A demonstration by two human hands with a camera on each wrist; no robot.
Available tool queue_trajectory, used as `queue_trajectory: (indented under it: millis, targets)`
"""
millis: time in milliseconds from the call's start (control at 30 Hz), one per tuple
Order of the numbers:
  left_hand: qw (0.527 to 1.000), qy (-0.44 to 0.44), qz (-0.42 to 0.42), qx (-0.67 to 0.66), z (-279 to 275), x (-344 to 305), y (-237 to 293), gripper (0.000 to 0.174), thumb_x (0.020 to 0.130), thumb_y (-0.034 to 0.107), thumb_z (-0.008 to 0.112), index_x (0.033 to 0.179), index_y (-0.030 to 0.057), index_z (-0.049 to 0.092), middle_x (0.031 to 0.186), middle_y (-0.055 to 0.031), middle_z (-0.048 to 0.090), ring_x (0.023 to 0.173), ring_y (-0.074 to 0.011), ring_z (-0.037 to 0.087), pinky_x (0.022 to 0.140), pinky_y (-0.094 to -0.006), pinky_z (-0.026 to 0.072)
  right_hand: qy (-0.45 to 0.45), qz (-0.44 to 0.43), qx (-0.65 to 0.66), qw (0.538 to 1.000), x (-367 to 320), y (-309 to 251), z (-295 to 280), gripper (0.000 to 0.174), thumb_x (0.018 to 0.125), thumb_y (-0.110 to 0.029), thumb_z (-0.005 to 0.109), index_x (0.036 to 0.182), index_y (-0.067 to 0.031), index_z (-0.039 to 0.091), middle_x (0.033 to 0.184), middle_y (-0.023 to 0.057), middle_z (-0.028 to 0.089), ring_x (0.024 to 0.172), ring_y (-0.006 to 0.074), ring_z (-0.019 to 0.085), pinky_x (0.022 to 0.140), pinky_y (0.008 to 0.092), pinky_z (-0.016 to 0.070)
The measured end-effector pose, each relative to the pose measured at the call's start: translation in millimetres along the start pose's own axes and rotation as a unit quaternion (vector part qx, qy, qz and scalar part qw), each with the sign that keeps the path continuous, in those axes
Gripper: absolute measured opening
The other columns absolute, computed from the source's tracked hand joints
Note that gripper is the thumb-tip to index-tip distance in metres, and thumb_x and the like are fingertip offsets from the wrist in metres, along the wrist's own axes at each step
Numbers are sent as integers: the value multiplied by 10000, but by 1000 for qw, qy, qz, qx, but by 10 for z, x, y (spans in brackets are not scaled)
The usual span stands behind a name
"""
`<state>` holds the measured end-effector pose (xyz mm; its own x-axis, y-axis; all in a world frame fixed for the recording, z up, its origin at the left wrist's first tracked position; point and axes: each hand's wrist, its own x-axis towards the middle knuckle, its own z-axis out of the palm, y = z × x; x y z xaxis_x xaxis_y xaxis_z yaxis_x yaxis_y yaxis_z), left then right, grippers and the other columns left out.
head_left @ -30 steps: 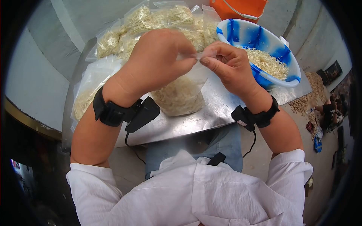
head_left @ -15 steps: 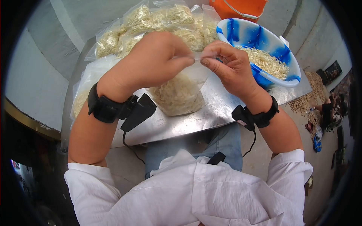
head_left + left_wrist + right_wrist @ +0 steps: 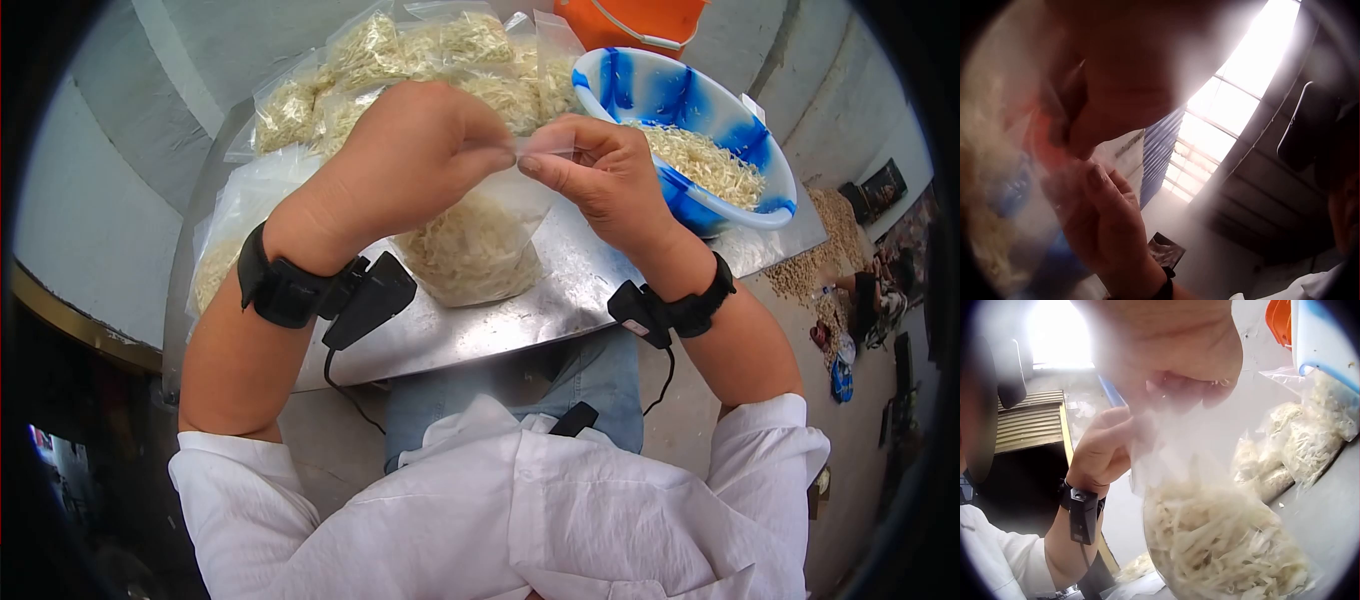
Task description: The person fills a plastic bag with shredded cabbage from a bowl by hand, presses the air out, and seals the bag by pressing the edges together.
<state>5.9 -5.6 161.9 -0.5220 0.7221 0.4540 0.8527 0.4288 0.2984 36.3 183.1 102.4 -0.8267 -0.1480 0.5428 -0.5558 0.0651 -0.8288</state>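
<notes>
A clear plastic bag (image 3: 470,250) half full of pale shredded strips stands on the metal table (image 3: 560,300). Both hands pinch its top edge. My left hand (image 3: 420,160) grips the bag's rim from the left, fingers curled. My right hand (image 3: 590,170) pinches the same rim from the right, thumb and forefinger pressed together. In the right wrist view the bag (image 3: 1222,544) hangs below the right hand's fingers (image 3: 1179,381), with the left hand (image 3: 1104,450) holding its other side. The left wrist view is blurred; the right hand (image 3: 1110,219) shows there.
Several filled clear bags (image 3: 400,60) lie stacked at the table's far side and left. A blue and white bowl (image 3: 690,110) of the same shreds sits at the right. An orange bucket (image 3: 640,20) stands behind it. The table's near edge runs above my lap.
Both hands have stayed on the bag's top edge. The right hand has slid slightly left toward the left hand, and the left forearm has shifted a little.
</notes>
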Motion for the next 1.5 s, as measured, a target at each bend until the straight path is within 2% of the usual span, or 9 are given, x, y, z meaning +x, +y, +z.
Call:
queue_trajectory:
  millis: [67,500,667,833,1167,1500]
  targets:
    - [1000,4,-1,7,3,-2,0,110,748,68,660,814,-16,639,717,-108,614,660,-197,580,608,-288,450,3,19,7,1000,4,-18,17,129,757,-104,664,827,5,658,766,32,637,717,70,556,657,210,448]
    - [999,33,28,-18,34,-6,-33,98,727,52,667,792,-12,630,696,-92,599,638,-171,569,584,-272,442,20,3,-11,1000,32,6,38,108,728,-85,625,774,10,652,704,13,617,665,54,528,604,198,427]
    - [998,37,36,-21,55,-5,-54,102,720,45,666,793,-15,630,704,-92,606,645,-166,572,589,-267,444,32,-5,-70,997,27,-30,39,103,725,-92,615,756,2,642,681,12,613,641,49,518,586,200,423]
    - [999,43,14,-3,39,-35,-45,109,717,50,664,803,-10,633,732,-88,625,672,-153,586,623,-251,461,39,-15,-73,996,19,-31,39,107,724,-94,621,756,7,641,690,23,620,653,62,532,600,210,429]
    - [998,49,31,-11,37,-49,-55,91,729,77,667,778,9,632,712,-73,613,662,-153,579,618,-256,458,14,-46,-98,994,4,-41,9,117,738,-108,640,762,6,646,715,44,633,681,94,562,628,231,443]
    - [999,26,37,4,-11,-90,-98,88,737,74,652,773,5,610,711,-74,595,691,-167,557,643,-274,443,17,-33,-90,995,-17,-22,18,126,741,-121,648,770,2,650,718,45,636,682,97,560,625,232,442]
